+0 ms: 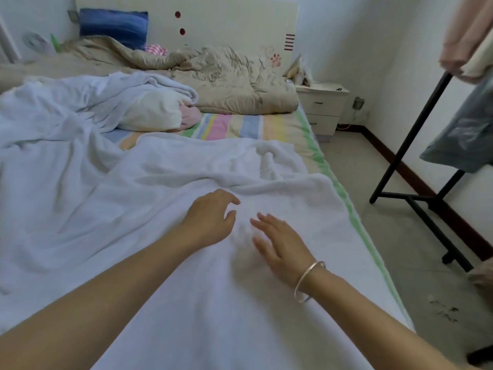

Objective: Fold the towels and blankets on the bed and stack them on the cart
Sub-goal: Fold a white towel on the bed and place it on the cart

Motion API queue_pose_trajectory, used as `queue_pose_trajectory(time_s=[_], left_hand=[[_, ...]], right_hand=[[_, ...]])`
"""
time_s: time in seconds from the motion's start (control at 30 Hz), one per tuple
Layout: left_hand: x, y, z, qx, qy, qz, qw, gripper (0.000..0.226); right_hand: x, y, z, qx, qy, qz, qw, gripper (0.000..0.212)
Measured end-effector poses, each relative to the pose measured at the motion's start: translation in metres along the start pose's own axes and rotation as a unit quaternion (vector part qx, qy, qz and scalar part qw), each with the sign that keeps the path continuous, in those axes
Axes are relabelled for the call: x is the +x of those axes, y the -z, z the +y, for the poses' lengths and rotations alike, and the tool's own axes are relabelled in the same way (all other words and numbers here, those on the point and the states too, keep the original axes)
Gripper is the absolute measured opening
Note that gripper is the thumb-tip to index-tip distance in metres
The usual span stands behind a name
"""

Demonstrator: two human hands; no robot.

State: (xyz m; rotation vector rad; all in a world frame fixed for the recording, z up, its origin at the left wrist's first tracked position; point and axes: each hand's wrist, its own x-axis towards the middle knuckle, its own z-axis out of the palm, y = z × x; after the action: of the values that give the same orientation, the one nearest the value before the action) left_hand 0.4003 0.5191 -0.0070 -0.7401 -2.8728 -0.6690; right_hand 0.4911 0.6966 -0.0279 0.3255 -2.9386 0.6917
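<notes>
1. While both hands sit low over the towel (213, 303), fingers first: left fingers (230, 199) are loosely curled and grip nothing, tips by the towel's bunched ridge; touching or just above, can't tell.
2. Right fingers (262, 222) are straight, a bit spread, holding nothing. They're blurred and seem to lie flat on the towel.
3. Left hand (210, 220) & right hand (280, 244) are near each other, not touching, approx mid-towel. Bracelet (309, 280) on rt wrist.
4. Towel: white, unfolded, spread flat w/ a rumpled ridge across its far part. Its rt edge runs along the mattress side.
5. Left of the towel: 2nd white blanket (66, 110) in a crumpled heap, overlapping the towel's left edge. Cream pillow (152, 110) & pink cloth (190, 116) tucked at the heap's far-right end.
6. Beyond the towel: a bare strip of striped sheet (234, 126), then a bunched beige quilt (226, 81). Farther still, a blue pillow (113, 25) by the headboard (226, 20).
7. Right of the towel, on the floor: black frame (405, 145) w/ cloths hanging at its top. Nightstand (322, 108) is beyond-right of the towel, next to the quilt.
</notes>
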Motion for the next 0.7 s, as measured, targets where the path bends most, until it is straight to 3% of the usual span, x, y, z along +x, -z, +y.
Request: queue_pose_trajectory(time_s=[0.13,0.23,0.43,0.57,0.63,0.7], left_hand=[[0.073,-0.011,-0.014,-0.009,0.057,-0.033,0.998,0.031],[0.142,-0.018,-0.029,0.024,0.063,-0.02,0.998,0.03],[0.267,-0.032,-0.075,0.097,0.119,0.035,0.988,0.033],[0.318,-0.049,-0.112,0.155,0.168,0.031,0.973,0.039],[0.336,-0.057,-0.129,0.164,0.193,0.036,0.967,0.04],[0.347,-0.064,-0.145,0.134,0.216,0.031,0.967,0.035]], right_hand=[[0.102,0.036,0.08,-0.034,-0.105,0.095,0.989,0.044],[0.17,0.059,0.126,-0.036,-0.144,0.128,0.981,0.037],[0.28,0.078,0.203,0.017,-0.323,0.07,0.944,0.02],[0.335,0.064,0.247,0.171,-0.431,0.054,0.884,0.024],[0.36,0.057,0.261,0.348,-0.453,0.055,0.819,0.035],[0.373,0.056,0.268,0.409,-0.444,0.034,0.797,0.056]])
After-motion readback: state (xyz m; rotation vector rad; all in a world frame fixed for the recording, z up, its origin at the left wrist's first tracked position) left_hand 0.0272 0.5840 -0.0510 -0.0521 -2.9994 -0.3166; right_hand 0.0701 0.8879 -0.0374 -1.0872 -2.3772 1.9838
